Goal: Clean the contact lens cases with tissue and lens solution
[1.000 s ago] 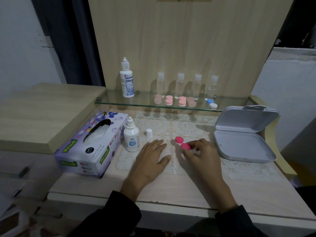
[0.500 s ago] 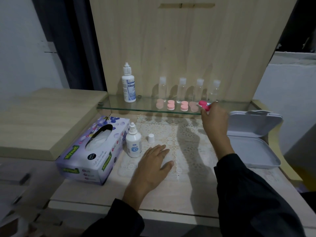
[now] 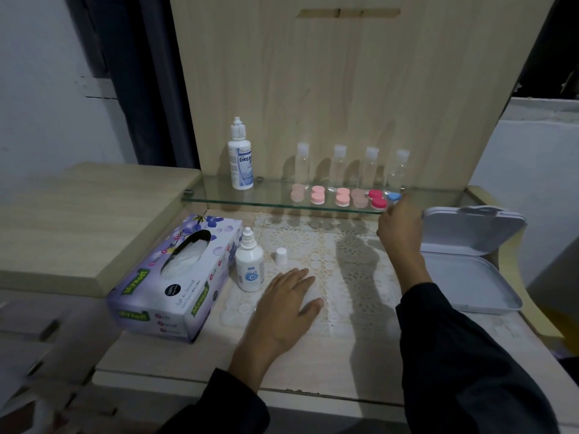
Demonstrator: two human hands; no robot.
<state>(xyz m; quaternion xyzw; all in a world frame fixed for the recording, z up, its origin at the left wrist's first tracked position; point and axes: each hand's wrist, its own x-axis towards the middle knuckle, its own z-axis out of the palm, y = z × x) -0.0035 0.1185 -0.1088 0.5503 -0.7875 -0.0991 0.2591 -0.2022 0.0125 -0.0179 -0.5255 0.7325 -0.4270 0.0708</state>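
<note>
at the right end of the glass shelf point(image 3: 219, 198), the right hand point(image 3: 399, 228) reaches up with its back to the camera. its fingertips cover part of a blue lens case point(image 3: 393, 196), and whether they pinch it or only touch it cannot be told. just left of that hand a bright pink lens case point(image 3: 377, 199) lies near the shelf's front edge, apart from the fingers. further left sit four paler pink cases point(image 3: 317, 194), two of them faint and hard to make out in the dim light. four small clear bottles point(image 3: 338, 166) stand behind them against the wooden back panel point(image 3: 344, 89), and a taller white solution bottle point(image 3: 240, 161) shows only part of its label. below, the left hand point(image 3: 286, 305) lies flat on the lace mat point(image 3: 354, 277), fingers straight and holding nothing. just beside it stands a small dropper bottle point(image 3: 249, 266), its cap point(image 3: 281, 256) off and upright on the mat. a tissue box point(image 3: 175, 277) sits near the table's point(image 3: 313, 364) left edge, and an open grey box point(image 3: 466, 261), lid raised, takes the right edge. open mat lies between the left hand and the grey box, crossed by the right arm's shadow. both dark sleeves are cut off by the bottom of the view.
</note>
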